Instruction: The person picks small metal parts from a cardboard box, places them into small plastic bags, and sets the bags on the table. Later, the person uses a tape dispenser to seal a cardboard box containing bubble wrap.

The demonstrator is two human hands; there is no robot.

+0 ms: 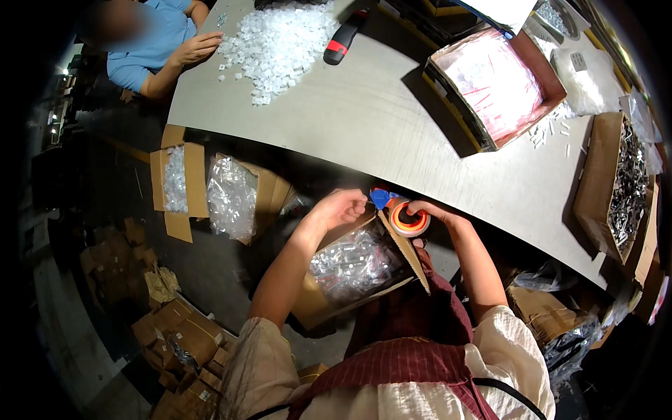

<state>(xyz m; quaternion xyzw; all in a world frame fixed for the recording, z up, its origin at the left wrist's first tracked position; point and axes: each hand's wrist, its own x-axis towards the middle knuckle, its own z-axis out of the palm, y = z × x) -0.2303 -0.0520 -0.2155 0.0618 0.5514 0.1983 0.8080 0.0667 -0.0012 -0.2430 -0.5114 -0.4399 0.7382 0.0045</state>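
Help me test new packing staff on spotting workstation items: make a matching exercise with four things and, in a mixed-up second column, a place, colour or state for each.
Column 1
1. Tape dispenser
2. White pieces
3. Slim tool
4. Metal parts

Column 2
A. Black with a red band
B. Inside a cardboard box at the right end of the table
C. Held in the person's right hand
D. Heaped loose near a co-worker's hand

Right pairs: 1-C, 2-D, 3-A, 4-B
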